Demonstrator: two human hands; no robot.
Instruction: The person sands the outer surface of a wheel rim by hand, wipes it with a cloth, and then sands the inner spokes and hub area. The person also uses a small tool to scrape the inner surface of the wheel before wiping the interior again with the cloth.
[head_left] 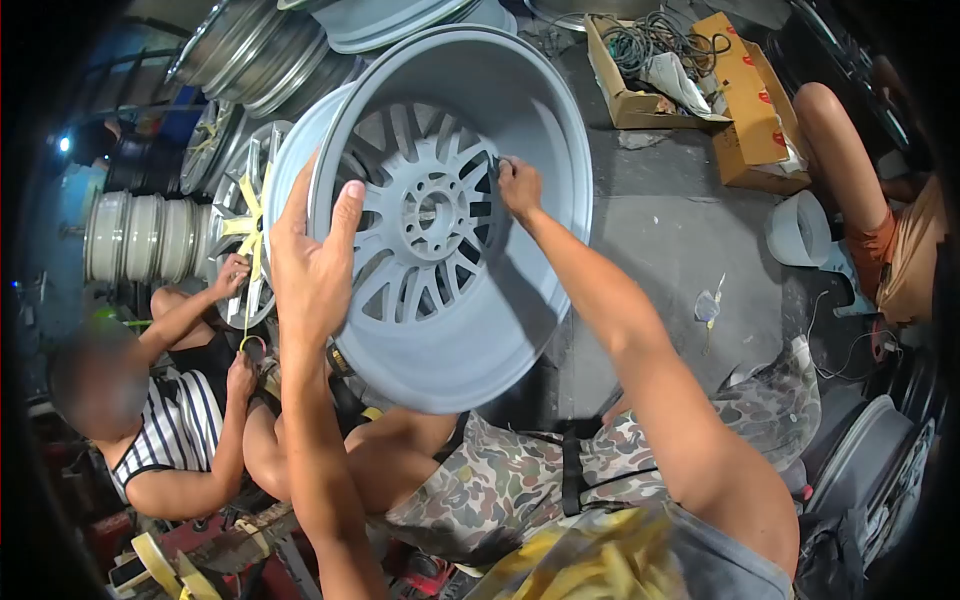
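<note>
Wheel rim point(450, 290) between hands, fingers point(505, 170) seemingly inside.

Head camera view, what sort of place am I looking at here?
Probably a wheel refinishing workshop: the left hand and right hand steady a grey-coated alloy wheel, bare rims are stacked behind, and a co-worker tapes another wheel.

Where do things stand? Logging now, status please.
Left hand grips grey wheel rim edge. Right hand inside barrel, pinching a small dark piece at spokes. Co-worker's hand tapes neighbouring wheel.
</note>
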